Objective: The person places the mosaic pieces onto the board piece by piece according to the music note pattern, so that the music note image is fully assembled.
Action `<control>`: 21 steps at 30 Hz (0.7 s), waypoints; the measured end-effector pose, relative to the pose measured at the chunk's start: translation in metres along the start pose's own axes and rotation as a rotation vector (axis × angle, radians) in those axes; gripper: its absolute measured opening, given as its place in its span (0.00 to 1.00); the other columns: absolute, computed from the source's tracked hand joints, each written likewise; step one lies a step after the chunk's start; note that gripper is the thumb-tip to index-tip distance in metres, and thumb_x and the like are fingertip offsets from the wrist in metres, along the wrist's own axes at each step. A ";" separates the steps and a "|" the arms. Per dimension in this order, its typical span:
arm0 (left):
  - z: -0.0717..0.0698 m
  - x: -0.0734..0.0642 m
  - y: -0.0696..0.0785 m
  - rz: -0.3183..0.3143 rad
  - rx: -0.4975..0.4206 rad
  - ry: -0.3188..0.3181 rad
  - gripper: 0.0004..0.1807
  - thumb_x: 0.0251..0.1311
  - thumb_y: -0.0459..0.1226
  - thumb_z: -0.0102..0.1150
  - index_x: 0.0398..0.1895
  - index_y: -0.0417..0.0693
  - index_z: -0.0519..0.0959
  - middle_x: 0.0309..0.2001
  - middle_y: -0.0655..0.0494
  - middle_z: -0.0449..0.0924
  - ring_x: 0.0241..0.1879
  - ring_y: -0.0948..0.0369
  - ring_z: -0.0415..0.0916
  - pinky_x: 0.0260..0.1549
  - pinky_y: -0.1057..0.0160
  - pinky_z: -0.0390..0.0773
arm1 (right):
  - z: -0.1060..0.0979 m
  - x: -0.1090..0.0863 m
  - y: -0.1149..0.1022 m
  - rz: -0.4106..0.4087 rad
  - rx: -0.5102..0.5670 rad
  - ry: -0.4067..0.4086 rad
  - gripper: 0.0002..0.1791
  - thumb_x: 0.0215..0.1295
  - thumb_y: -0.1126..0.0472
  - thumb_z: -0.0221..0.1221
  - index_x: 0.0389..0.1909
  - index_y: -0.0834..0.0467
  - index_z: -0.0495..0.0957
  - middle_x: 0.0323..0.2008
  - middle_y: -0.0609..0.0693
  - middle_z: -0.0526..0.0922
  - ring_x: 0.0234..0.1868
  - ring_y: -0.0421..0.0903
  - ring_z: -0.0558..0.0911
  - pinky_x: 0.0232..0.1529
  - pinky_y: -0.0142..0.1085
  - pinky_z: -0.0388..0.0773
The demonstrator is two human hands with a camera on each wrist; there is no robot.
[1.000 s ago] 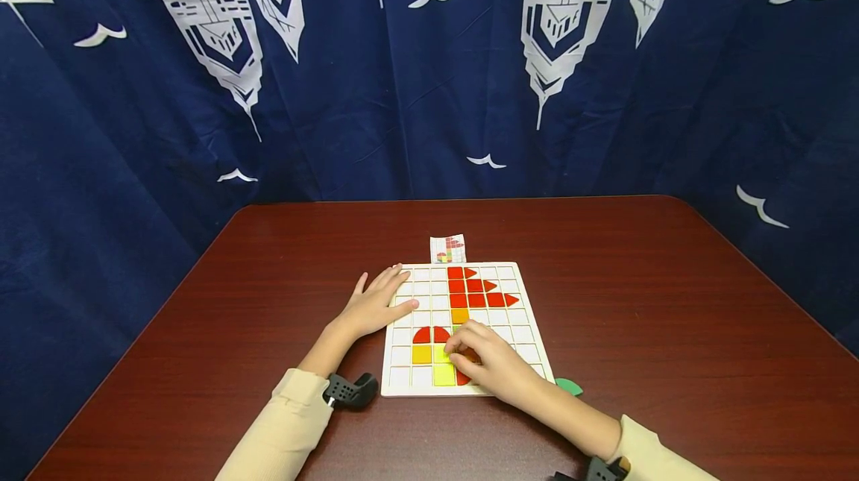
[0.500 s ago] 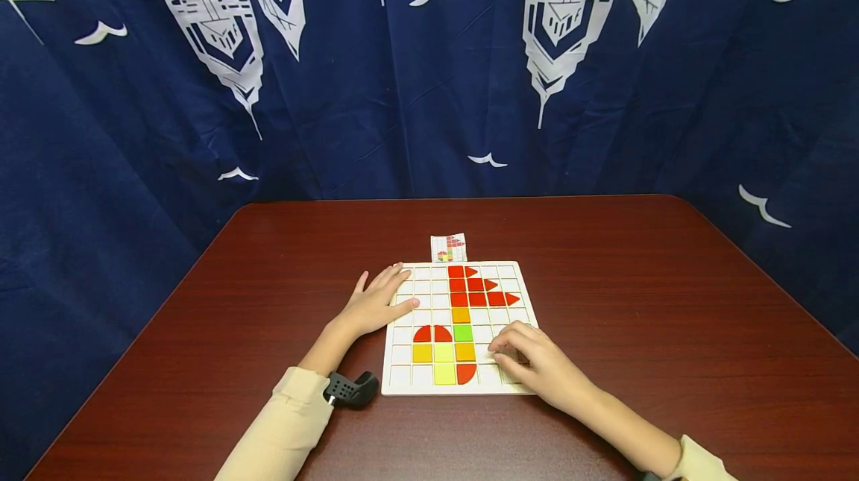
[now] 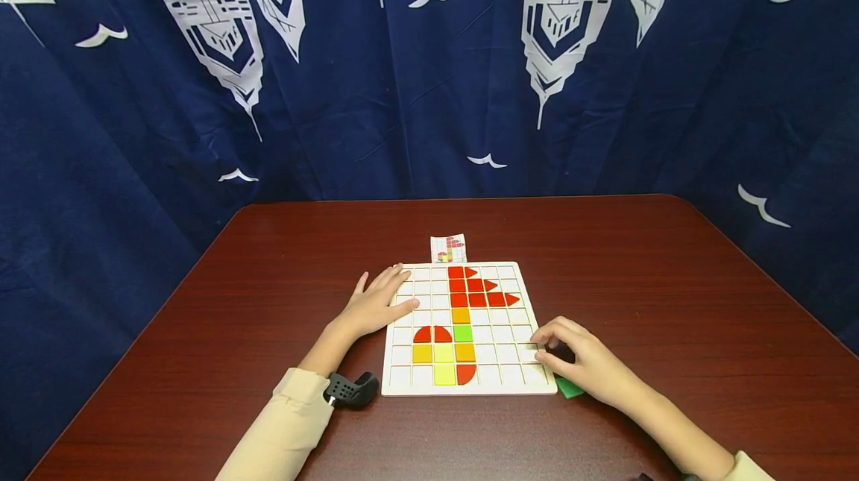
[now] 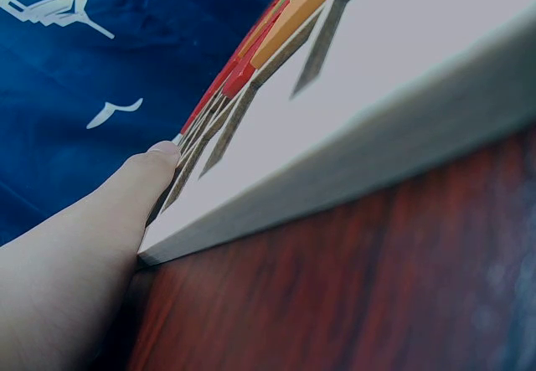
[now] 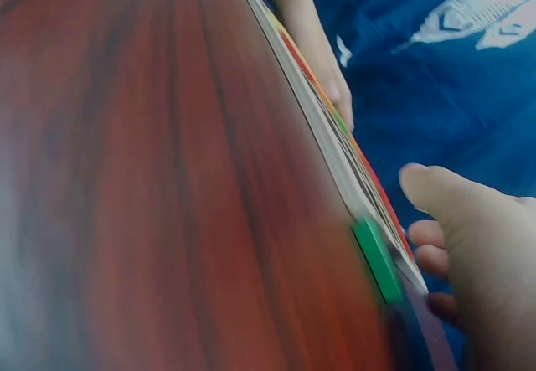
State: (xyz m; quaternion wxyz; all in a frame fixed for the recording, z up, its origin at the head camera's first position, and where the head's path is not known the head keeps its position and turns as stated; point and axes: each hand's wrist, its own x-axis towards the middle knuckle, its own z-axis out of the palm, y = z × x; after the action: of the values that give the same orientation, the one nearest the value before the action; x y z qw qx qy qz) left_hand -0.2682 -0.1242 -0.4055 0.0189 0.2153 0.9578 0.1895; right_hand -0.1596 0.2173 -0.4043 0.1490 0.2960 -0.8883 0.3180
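My left hand (image 3: 370, 311) lies spread over the left edge of a white grid board (image 3: 506, 374), fingers and thumb resting on it. Coloured tiles sit in the grid: red squares (image 3: 476, 300) and triangles at the top, a bright green square (image 3: 463, 333) lower down, and yellow, orange and rounded red ones near the bottom. At the board's right edge hovers my right hand (image 3: 582, 362), fingers loosely bent and nothing between them. Under it, beside the board, lies a dark green piece (image 5: 378, 260), partly hidden by the hand in the head view.
A small printed card (image 3: 448, 248) with a coloured pattern touches the board's far edge. The brown wooden table (image 3: 302, 242) reaches back to a dark blue curtain (image 3: 403, 93) with white prints. A black wrist camera (image 3: 352, 390) sits on the left wrist.
The right hand has moved rightward from the lower middle of the board to its right edge, uncovering the green, orange and rounded red tiles. My left hand has stayed put.
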 end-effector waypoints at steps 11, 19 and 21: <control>0.000 0.000 0.000 0.002 0.005 0.000 0.38 0.59 0.62 0.41 0.70 0.58 0.53 0.72 0.58 0.45 0.72 0.59 0.42 0.67 0.43 0.32 | -0.025 -0.015 0.011 0.044 0.137 -0.237 0.14 0.54 0.55 0.63 0.41 0.47 0.72 0.36 0.39 0.69 0.34 0.33 0.66 0.30 0.26 0.64; -0.001 -0.001 0.001 0.000 -0.001 -0.001 0.38 0.59 0.61 0.43 0.70 0.57 0.53 0.72 0.57 0.45 0.72 0.58 0.42 0.67 0.43 0.32 | -0.028 -0.016 0.015 -0.007 0.144 -0.293 0.16 0.52 0.53 0.65 0.41 0.47 0.72 0.37 0.40 0.69 0.35 0.32 0.66 0.32 0.26 0.66; -0.001 0.000 0.001 -0.003 0.003 -0.001 0.38 0.59 0.62 0.43 0.70 0.57 0.53 0.72 0.57 0.45 0.72 0.58 0.42 0.67 0.43 0.33 | -0.028 -0.015 0.015 -0.006 0.150 -0.292 0.14 0.54 0.54 0.64 0.40 0.48 0.72 0.37 0.41 0.69 0.34 0.33 0.66 0.32 0.27 0.66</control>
State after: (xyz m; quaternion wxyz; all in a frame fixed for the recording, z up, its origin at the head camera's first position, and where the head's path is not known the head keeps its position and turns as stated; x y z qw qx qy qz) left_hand -0.2676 -0.1235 -0.4044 0.0195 0.2138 0.9584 0.1879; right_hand -0.1551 0.2515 -0.3977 -0.0030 0.3522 -0.8733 0.3367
